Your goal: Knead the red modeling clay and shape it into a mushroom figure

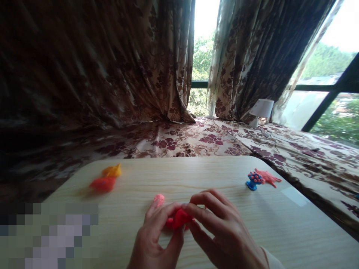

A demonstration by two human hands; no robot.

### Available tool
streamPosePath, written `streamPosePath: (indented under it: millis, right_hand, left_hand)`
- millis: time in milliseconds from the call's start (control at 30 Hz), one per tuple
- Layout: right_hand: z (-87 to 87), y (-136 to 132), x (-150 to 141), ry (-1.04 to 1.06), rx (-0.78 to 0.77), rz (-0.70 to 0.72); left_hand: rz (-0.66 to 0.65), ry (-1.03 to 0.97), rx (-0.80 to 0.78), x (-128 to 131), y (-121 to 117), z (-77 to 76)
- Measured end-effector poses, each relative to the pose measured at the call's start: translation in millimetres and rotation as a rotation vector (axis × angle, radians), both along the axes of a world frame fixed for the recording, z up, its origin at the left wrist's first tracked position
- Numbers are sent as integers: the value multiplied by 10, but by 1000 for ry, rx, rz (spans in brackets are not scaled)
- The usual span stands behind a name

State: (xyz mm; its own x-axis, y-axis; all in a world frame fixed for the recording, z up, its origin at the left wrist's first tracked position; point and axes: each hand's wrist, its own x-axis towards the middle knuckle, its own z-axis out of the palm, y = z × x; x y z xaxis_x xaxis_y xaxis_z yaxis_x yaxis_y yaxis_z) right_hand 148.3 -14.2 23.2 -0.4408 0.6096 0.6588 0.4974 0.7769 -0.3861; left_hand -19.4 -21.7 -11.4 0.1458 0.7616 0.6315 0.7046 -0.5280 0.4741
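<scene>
A lump of red modelling clay (179,218) is pinched between both hands, just above the near middle of the table. My left hand (157,233) grips it from the left with thumb and fingers. From the right, my right hand (217,224) closes its fingertips on the same lump. A small pink piece of clay (159,200) shows beside the left fingertips; whether they touch it, I cannot tell. Part of the red clay is hidden behind the fingers.
On the pale wooden table (134,231), orange-red clay (103,184) and yellow clay (112,170) lie at the left. A blue clay figure with pink dots (254,180) stands at the right beside flat pink clay (269,177). Behind are a white lamp (262,108) and curtains (157,67).
</scene>
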Motion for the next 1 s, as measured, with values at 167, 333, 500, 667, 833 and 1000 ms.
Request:
streamPosePath:
  millis: [167,333,500,667,833,1000]
  right_hand:
    - [15,3,-9,4,34,-2]
    - [20,-1,-13,40,65,9]
    - [-5,16,3,-3,7,-31]
    - [3,16,13,-14,11,-15]
    - [7,14,7,7,-3,-7]
    - [16,20,6,-38,-25,-21]
  left_hand:
    - [19,30,52,8,-3,7]
    - [37,42,64,18,-5,14]
    - [25,38,101,25,3,17]
    - [23,59,97,20,9,5]
    - [27,66,77,9,16,-6]
    - [12,88,99,-20,14,-27]
